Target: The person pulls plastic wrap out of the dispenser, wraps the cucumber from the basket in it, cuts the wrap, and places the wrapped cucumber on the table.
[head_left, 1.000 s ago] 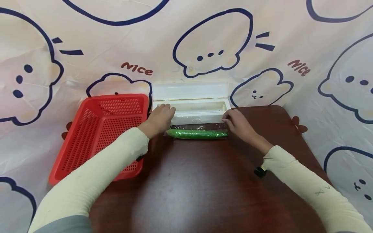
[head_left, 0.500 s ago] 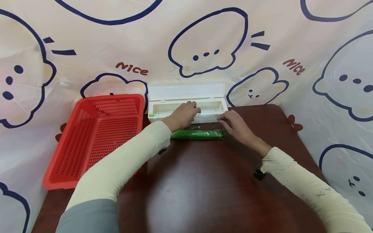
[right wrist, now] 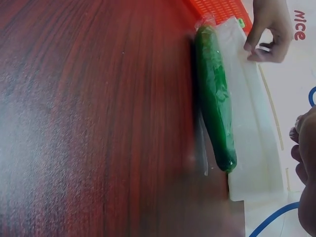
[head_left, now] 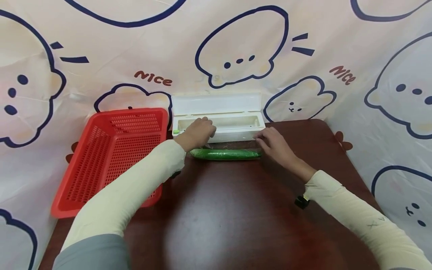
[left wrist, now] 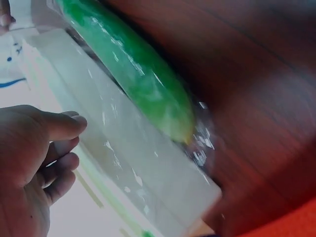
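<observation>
A green cucumber [head_left: 224, 154], covered in clear cling film, lies on the table in front of a long white cling film dispenser [head_left: 233, 135] with its lid [head_left: 216, 104] raised. Film stretches between them, lying over the dispenser's front in the left wrist view. My left hand [head_left: 197, 133] is over the dispenser's left front edge. In the left wrist view its fingers [left wrist: 69, 163] are loosely bent, with a small gap below the thumb. At the dispenser's right front corner, my right hand [head_left: 277, 148] pinches the film with thumb and forefinger. The exact contact is too small to see well.
A red plastic basket [head_left: 72, 165] stands on the left of the dark brown table [head_left: 216, 217]. A small green piece [head_left: 176, 131] sits at the dispenser's left end. Behind hangs a pale cloth [head_left: 182, 48] printed with cartoon shapes.
My left hand moved right along the dispenser's front, then partway back left, uncovering the cucumber's left end. My right hand stays at the right corner. The view shifted slightly.
</observation>
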`<state>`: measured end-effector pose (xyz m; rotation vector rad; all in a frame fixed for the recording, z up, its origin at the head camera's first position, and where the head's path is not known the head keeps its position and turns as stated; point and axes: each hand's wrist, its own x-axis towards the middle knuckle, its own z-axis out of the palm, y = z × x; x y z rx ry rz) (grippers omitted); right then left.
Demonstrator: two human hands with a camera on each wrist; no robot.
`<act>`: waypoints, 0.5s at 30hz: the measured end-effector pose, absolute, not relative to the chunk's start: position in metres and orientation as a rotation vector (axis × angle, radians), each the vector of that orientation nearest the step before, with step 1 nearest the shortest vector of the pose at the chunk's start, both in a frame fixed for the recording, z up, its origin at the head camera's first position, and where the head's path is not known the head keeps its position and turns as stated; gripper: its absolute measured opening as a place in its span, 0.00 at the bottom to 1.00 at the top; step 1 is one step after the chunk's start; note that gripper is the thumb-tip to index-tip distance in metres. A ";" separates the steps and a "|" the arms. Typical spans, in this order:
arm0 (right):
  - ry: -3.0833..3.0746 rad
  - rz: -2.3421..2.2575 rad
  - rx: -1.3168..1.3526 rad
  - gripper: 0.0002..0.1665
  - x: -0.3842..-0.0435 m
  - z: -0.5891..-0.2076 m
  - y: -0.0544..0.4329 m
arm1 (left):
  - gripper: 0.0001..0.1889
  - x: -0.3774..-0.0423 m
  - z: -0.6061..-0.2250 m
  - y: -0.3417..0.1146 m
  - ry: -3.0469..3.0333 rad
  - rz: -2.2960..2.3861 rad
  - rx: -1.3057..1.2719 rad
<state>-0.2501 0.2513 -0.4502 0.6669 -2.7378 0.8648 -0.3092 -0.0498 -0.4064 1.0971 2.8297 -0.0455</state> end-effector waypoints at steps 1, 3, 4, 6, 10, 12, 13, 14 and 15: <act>-2.741 0.864 0.659 0.08 -0.250 -0.451 0.253 | 0.08 -0.309 -0.406 -0.055 2.836 -0.052 1.097; -2.742 0.858 0.653 0.08 -0.249 -0.452 0.254 | 0.08 -0.309 -0.403 -0.064 2.856 -0.047 1.100; -2.742 0.857 0.652 0.08 -0.248 -0.452 0.255 | 0.07 -0.308 -0.402 -0.069 2.864 -0.043 1.104; -2.740 0.850 0.660 0.08 -0.248 -0.452 0.255 | 0.06 -0.307 -0.398 -0.078 2.868 -0.028 1.116; -2.736 0.857 0.670 0.08 -0.249 -0.451 0.254 | 0.04 -0.304 -0.394 -0.093 2.835 0.011 1.123; -2.736 0.868 0.667 0.08 -0.248 -0.451 0.254 | 0.06 -0.302 -0.394 -0.099 2.820 0.023 1.110; -2.736 0.870 0.668 0.08 -0.248 -0.450 0.253 | 0.07 -0.301 -0.394 -0.102 2.813 0.031 1.102; -2.735 0.874 0.670 0.08 -0.248 -0.450 0.253 | 0.08 -0.300 -0.394 -0.104 2.809 0.045 1.092; -2.735 0.878 0.671 0.08 -0.247 -0.450 0.253 | 0.08 -0.299 -0.394 -0.106 2.805 0.061 1.085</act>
